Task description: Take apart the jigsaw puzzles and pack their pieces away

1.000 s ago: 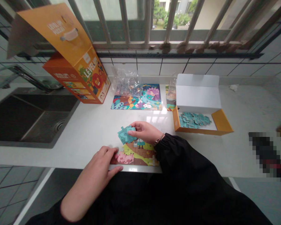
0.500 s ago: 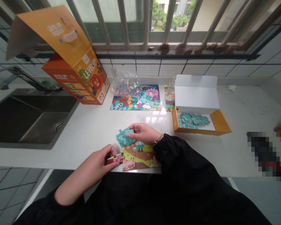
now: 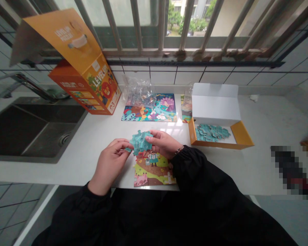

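A stack of teal-backed puzzle pieces (image 3: 141,141) is held above the counter between both hands. My right hand (image 3: 164,143) grips the stack from the right. My left hand (image 3: 111,162) pinches its left edge with fingertips. Just below the hands, a partly built colourful puzzle (image 3: 152,169) lies at the front edge of the white counter (image 3: 100,143). It shows green, brown and pink patches.
An open orange-and-white box (image 3: 242,136) of teal pieces sits to the right. A finished puzzle (image 3: 150,111) with a plastic bag (image 3: 140,90) lies behind, next to a tall orange puzzle box (image 3: 87,82). A dark sink (image 3: 28,131) is at left. A barred window is beyond.
My left hand left the pink lower-left corner of the puzzle and rose to the teal stack. The stack shifted slightly right and up in my right hand.
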`<state>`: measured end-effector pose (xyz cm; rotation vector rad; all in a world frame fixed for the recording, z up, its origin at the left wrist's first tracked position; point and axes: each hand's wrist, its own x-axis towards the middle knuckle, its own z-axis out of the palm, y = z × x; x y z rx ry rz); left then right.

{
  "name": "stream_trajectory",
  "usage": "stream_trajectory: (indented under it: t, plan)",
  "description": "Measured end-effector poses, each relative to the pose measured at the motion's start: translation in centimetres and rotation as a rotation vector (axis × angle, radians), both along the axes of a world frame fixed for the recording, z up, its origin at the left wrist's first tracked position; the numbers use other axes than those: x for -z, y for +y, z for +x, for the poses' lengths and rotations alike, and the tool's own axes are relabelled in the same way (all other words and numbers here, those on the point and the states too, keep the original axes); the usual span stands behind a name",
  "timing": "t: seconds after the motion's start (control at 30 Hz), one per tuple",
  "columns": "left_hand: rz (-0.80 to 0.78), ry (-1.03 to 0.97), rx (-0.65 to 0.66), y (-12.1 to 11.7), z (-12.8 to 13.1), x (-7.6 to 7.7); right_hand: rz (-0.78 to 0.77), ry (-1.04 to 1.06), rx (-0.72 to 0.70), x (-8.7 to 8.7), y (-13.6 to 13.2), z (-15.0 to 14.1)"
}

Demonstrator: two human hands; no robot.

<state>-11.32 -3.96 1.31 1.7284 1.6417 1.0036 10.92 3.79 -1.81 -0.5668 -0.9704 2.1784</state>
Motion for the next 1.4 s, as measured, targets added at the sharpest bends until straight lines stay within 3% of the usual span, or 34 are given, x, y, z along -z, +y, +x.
stream_trajectory:
  t: [0.1,0.3,0.47,0.57,0.67,0.83,1.07,1.4]
  plan:
    - [-0.035,-0.051,0.052,0.4,0.9,0.7,-0.008,-0.04,-0.033,0.4,0.1,0.0]
    - [-0.076,-0.456,-0.019,0.8,2.3,1.3,0.038,-0.153,0.039,1.4,0.4,-0.4]
    - [-0.027,-0.273,-0.052,0.5,1.5,1.1,0.048,-0.159,0.134,1.2,0.6,-0.3]
    - [-0.058,-0.022,-0.06,0.5,0.4,1.0,0.035,-0.149,0.215,1.2,0.8,-0.1]
    - [-0.087,0.282,0.022,0.6,-0.3,1.3,-0.008,-0.157,0.319,1.4,1.0,0.0]
    - [-0.086,0.445,0.164,-0.1,0.6,2.4,-0.084,-0.174,0.361,1.8,1.2,-0.3]
    - [-0.128,0.444,0.192,0.5,1.3,3.4,-0.084,-0.176,0.364,1.4,1.1,-0.4]
    - [-0.313,0.267,0.134,1.8,2.3,1.8,-0.026,-0.129,0.407,0.1,1.1,-0.1]
